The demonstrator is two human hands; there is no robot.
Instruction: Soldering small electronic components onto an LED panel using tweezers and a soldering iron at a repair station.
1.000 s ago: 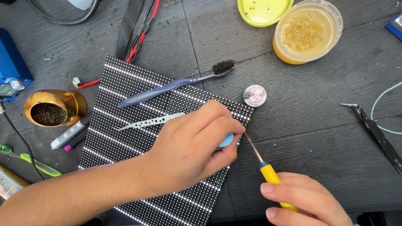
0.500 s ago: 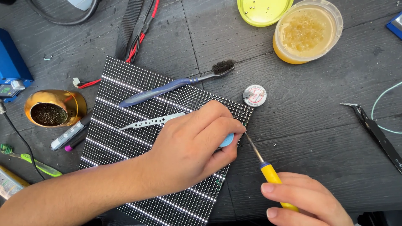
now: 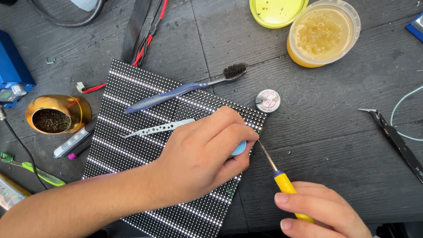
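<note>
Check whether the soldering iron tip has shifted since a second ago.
No. The soldering iron tip sits at the same spot by the LED panel edge, below the small round tin.

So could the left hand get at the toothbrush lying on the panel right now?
Probably yes. The toothbrush lies uncovered on the LED panel, just beyond the left hand, with only the tweezers between them. But that hand is already pinching a small blue thing, so it would likely need to let go first.

open worktop (image 3: 335,132) lies right of the led panel (image 3: 145,132) (between solder spool (image 3: 267,100) and black cutters (image 3: 396,139)); toothbrush (image 3: 180,90) and tweezers (image 3: 158,128) obstruct the panel's upper half.
</note>
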